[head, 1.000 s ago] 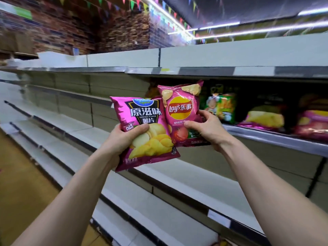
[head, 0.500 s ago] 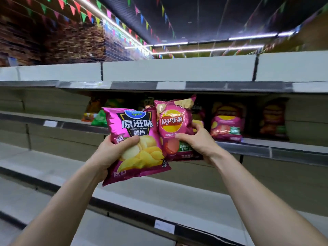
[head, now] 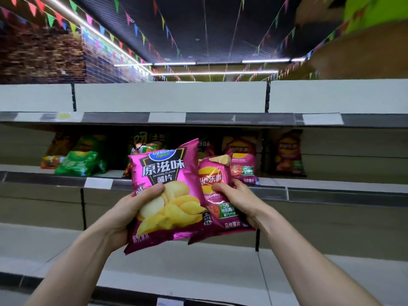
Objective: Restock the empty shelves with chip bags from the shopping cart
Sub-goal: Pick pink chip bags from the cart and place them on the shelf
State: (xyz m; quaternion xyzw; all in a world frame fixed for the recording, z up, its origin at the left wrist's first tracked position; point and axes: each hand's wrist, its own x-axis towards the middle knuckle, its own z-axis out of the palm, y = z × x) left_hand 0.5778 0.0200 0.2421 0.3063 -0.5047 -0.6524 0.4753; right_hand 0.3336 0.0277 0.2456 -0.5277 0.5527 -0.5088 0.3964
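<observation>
The front bag is coloured glossy magenta and marked with a black shield panel, white characters, a blue oval logo and pale yellow crisps. The smaller bag is printed pink with a yellow disc, a red band, a red tomato and a green patch. The middle shelf is finished pale grey, with a dark edge strip and white labels. On it a bright green bag, a pink bag and what appears to be a dark maroon bag are seen. The bunting is made up of red, green, yellow, blue and pink triangles.
</observation>
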